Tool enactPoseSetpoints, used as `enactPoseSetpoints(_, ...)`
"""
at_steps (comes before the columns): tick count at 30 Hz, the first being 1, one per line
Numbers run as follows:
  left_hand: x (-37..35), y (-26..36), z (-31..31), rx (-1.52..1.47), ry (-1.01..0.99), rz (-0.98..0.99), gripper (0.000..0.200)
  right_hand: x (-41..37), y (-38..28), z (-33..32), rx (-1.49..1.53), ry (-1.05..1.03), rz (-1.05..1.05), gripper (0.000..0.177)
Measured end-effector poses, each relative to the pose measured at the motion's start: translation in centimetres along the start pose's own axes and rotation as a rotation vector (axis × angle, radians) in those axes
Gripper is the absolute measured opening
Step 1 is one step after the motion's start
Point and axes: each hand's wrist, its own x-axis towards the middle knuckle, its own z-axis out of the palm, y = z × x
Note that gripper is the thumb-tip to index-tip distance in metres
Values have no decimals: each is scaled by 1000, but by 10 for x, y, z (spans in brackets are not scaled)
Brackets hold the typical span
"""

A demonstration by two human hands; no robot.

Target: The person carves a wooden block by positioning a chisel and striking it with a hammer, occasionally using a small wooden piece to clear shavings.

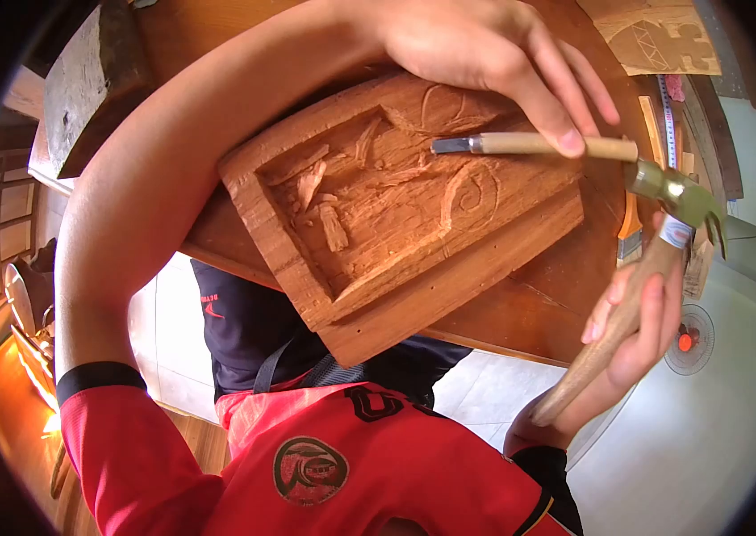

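A wood chisel lies almost level over the carved wooden board, its dark blade at the recessed area. My left hand reaches across from above, fingers closed on the chisel's pale handle. Around the lower right of it, my right hand grips the wooden handle of a claw hammer. The hammer's face is at the butt end of the chisel, touching or very close. Loose wood chips lie in the recess, beside raised scroll shapes.
The board sits on a brown table, partly over its near edge. A dark wood block stands at the upper left. Along the right edge are a paintbrush, a measuring tape and wood strips. A fan stands beyond.
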Motion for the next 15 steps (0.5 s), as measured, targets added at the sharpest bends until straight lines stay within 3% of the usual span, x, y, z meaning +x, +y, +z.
enactPoseSetpoints(6, -4, 6, -1, -39, 0, 139, 29, 9, -10, 11, 92, 180, -43, 51)
enactPoseSetpoints(9, -4, 11, -4, -172, -3, 190, 30, 5, -11, 21, 30, 113, -12, 53)
enactPoseSetpoints(10, -7, 18, -5, -212, -4, 175, 31, 5, -6, 9, 43, -37, -19, 54)
enactPoseSetpoints(13, -18, 43, -10, -278, -15, 123, 32, 6, -5, 9, 45, -66, -36, 54)
enactPoseSetpoints(15, -20, 45, -7, -301, -23, 97, 32, 4, -8, 19, 48, 56, -62, 54)
